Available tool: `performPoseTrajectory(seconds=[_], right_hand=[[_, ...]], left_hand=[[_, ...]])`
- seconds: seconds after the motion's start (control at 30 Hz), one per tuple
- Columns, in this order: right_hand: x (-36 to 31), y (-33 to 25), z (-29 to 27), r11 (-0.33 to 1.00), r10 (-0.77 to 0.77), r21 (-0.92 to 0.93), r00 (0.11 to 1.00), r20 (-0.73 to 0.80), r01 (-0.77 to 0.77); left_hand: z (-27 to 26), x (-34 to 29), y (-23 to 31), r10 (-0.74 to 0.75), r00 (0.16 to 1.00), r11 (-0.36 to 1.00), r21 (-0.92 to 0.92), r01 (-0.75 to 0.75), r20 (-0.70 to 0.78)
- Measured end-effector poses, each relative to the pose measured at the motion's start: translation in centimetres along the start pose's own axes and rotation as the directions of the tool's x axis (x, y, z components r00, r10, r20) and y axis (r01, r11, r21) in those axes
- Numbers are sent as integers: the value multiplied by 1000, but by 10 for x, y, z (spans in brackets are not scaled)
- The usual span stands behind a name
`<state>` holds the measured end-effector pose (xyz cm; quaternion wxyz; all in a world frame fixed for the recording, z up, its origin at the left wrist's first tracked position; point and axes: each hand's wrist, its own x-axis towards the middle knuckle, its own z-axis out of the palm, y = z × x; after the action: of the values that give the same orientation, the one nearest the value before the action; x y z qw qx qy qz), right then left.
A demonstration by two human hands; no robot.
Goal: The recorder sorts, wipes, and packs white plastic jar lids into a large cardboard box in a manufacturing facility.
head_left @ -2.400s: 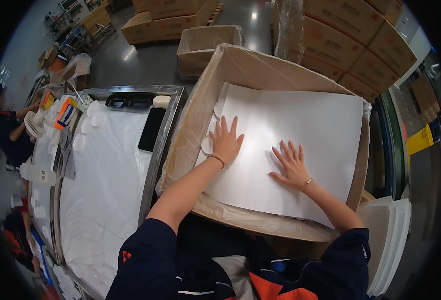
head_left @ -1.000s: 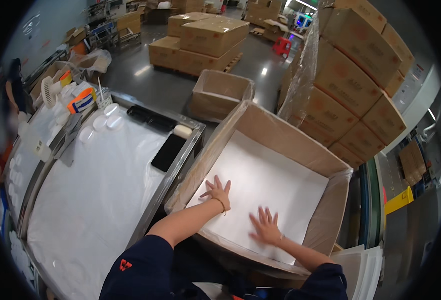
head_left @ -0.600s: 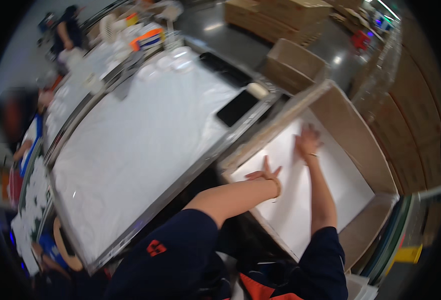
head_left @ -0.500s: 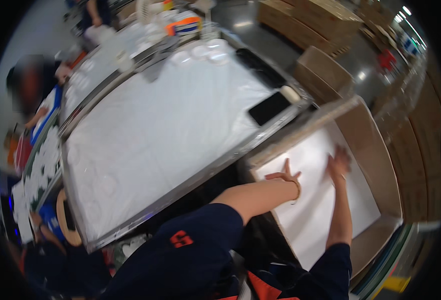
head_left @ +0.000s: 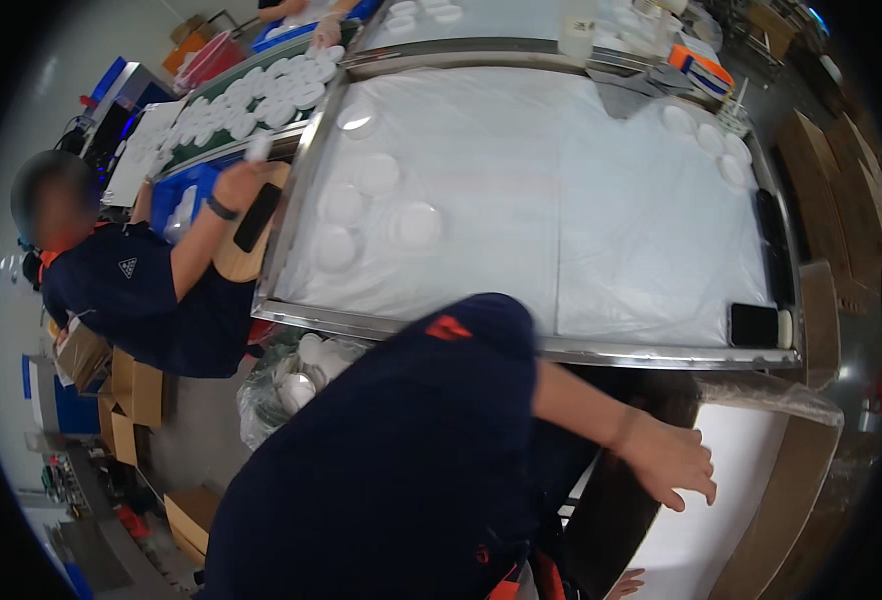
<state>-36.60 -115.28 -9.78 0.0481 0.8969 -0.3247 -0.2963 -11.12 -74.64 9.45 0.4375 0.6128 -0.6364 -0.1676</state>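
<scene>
My left hand (head_left: 669, 467) hangs over an open cardboard box (head_left: 809, 450) at the lower right. Its fingers are bent a little and apart, and they hold nothing. Inside the box lies a flat white sheet (head_left: 746, 450). Of my right hand (head_left: 628, 583) only some fingers show, at the lower edge near the box's left side. These fingers are stretched out with nothing seen in them; the rest of that hand is out of the picture.
A metal-framed table (head_left: 501, 190) covered in plastic film carries white round discs (head_left: 418, 226), a black phone (head_left: 753, 325) and a grey cloth (head_left: 641, 92). At left a co-worker (head_left: 146, 290) reaches toward a blue bin (head_left: 176, 190). A bag of round pieces (head_left: 296, 385) is below.
My view has swung left, so the table and co-worker show more fully. Both hands were spread over the white sheet; now my right hand is mostly out of the picture.
</scene>
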Motion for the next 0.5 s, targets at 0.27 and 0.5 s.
performPoseTrajectory(seconds=[0.27, 0.5], right_hand=[[-1, -103, -11, 988, -152, -30, 981, -119, 150], [-3, -176, -33, 965, -259, -81, 942, -214, 248]], left_hand=[[-87, -310, 66, -353, 255, 348, 126, 929, -900], [-82, -395, 130, -461, 137, 130, 85, 988, -877]])
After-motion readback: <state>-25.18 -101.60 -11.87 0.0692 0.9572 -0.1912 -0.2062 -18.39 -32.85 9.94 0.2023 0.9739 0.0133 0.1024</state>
